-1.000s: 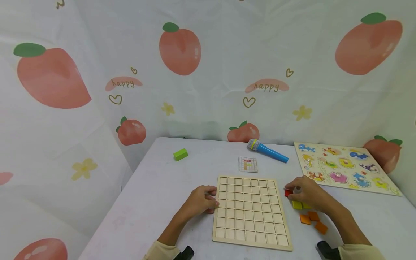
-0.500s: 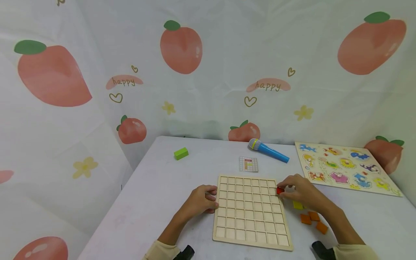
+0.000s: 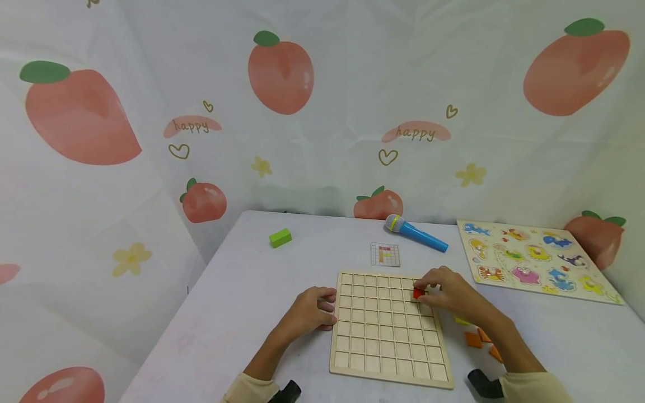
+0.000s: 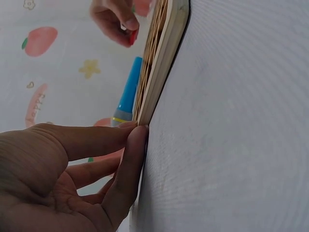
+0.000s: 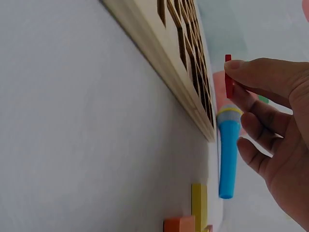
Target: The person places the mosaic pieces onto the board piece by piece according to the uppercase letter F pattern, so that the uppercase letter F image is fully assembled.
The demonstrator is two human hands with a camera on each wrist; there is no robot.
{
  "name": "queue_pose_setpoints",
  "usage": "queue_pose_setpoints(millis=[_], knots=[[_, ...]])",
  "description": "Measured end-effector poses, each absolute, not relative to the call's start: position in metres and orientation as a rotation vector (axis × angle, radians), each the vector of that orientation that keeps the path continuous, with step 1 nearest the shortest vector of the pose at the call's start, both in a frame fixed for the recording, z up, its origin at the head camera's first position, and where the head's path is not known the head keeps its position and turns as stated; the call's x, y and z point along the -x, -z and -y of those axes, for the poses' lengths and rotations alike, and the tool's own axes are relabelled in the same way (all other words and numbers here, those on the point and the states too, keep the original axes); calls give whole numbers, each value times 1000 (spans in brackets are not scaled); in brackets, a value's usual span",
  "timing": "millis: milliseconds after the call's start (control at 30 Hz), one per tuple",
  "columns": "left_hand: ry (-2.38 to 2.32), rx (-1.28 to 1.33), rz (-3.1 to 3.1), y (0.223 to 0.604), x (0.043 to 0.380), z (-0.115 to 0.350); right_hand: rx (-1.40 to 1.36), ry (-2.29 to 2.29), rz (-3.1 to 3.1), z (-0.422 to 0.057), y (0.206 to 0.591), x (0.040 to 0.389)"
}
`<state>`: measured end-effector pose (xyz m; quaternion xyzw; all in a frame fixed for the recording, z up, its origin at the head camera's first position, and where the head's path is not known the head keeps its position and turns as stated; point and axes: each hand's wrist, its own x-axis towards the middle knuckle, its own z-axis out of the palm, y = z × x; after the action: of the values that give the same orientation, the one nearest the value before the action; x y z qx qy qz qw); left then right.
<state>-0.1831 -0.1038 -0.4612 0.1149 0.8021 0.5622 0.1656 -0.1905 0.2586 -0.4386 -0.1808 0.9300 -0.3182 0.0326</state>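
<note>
A wooden grid board (image 3: 387, 331) with rows of square recesses lies flat on the table. At its left edge my left hand (image 3: 307, 310) holds the rim; in the left wrist view the thumb (image 4: 96, 140) and a finger pinch the board's edge. My right hand (image 3: 452, 292) is over the board's far right part, pinching a small red square tile (image 3: 418, 293) between thumb and fingers. The right wrist view has that tile edge-on, apart from the board. Several orange tiles (image 3: 472, 339) and a yellow tile (image 3: 461, 321) lie right of the board, partly hidden by my right arm.
Behind the board lies a small card (image 3: 385, 254) printed with a coloured grid. A blue toy microphone (image 3: 417, 234) rests farther back. An animal puzzle board (image 3: 539, 260) occupies the back right, and a green block (image 3: 280, 238) sits at the back left.
My right hand has carried the red tile leftward, from beside the yellow tiles to above the board's far right part. The left hand has stayed at the board's left edge.
</note>
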Motion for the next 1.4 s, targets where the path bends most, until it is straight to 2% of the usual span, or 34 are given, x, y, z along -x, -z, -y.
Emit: queue_pose_setpoints(millis=[533, 1400], knots=[[-1599, -329, -2285, 460, 182, 103, 554, 1020, -2804, -227, 441, 201], [-1583, -338, -2294, 461, 182, 104, 699, 939, -2800, -184, 444, 219]])
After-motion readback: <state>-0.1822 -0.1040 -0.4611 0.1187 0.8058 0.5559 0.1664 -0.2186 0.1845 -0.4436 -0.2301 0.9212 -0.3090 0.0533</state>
